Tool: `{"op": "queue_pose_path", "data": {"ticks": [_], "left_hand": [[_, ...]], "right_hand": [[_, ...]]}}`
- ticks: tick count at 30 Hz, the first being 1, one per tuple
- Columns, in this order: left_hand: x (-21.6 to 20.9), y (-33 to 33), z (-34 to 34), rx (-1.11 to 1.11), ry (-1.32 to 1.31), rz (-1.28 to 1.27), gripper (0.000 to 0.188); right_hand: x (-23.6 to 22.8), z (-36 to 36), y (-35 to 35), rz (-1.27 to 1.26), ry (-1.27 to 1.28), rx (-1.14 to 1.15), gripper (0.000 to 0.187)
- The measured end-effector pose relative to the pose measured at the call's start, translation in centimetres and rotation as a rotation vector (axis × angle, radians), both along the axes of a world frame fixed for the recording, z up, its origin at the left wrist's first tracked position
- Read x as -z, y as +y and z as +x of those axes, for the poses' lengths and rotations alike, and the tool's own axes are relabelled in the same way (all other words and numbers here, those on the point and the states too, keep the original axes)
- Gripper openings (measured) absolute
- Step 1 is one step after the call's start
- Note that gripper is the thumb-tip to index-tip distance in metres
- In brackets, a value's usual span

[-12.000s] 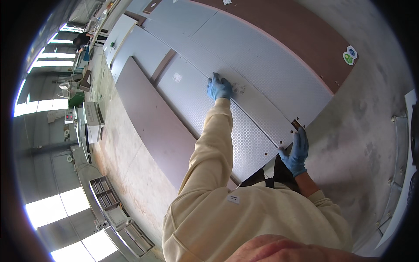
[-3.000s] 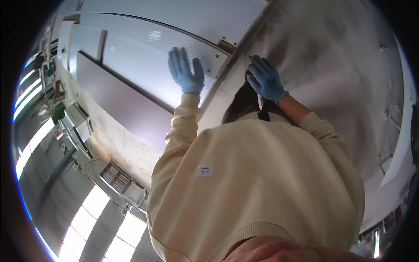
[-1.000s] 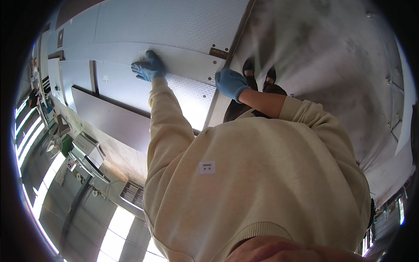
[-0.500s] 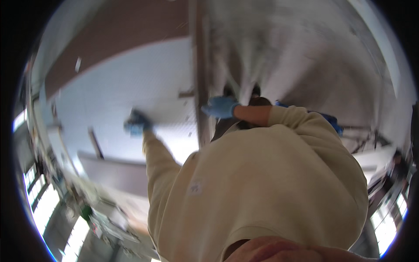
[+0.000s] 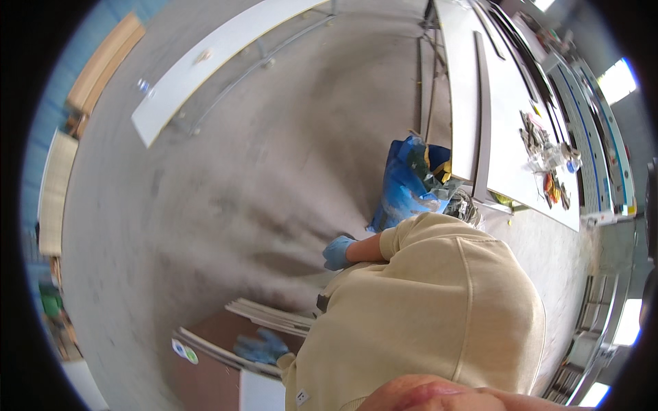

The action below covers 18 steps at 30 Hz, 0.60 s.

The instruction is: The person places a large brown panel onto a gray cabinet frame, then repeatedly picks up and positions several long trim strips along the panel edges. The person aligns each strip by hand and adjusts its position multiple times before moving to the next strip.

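Observation:
My left hand (image 5: 262,346), in a blue glove, is at the lower left over a stack of brown and white panels (image 5: 209,373). Its fingers are stretched out and slightly blurred, with nothing visible in them. I cannot tell whether it touches the panel edges. Beside my body, over the grey floor, is my right hand (image 5: 337,253), also blue-gloved. Its fingers look curled in, and no object shows in it. A coloured label (image 5: 184,351) sits on the nearest panel's corner.
A blue bag (image 5: 409,178) stuffed with scraps stands ahead, against a white worktable (image 5: 510,133) bearing dark strips (image 5: 481,103) and hand tools (image 5: 554,188). A long white table (image 5: 226,58) stands far left. Boards (image 5: 58,192) rest along the left side.
My body has turned away from the large pale panel; the floor, blue bag and worktable have come into view. My left hand was on that panel beside something dark, now it is over the stack.

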<state>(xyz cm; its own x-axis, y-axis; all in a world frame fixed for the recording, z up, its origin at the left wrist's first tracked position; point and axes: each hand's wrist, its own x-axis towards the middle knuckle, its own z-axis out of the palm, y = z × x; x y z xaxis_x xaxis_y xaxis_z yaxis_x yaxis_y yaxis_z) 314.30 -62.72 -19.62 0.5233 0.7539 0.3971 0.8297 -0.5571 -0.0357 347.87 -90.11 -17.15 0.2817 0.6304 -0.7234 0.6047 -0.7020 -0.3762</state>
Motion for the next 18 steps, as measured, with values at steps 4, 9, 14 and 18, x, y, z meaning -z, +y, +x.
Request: {"op": "queue_pose_path", "data": {"ticks": [4, 9, 14, 18], "left_hand": [[0.4, -6.8, 22.5, 0.537, -0.187, -0.523, 0.072], [1.6, -12.1, 36.0, 0.968, -0.075, -0.716, 0.071], [3.0, -11.8, 44.4, 0.873, 0.208, -1.089, 0.071], [2.4, -12.4, 54.5, 1.08, 0.522, -1.11, 0.07]], "right_hand": [[0.7, 9.0, -7.3, -0.019, -0.029, 0.252, 0.048], [-0.5, 17.0, -18.9, 0.062, -0.529, 0.621, 0.053], [-1.8, 19.8, -36.6, -0.236, -1.394, 1.317, 0.067], [-2.0, 14.8, -46.7, -0.771, -1.14, 1.897, 0.095]]}}
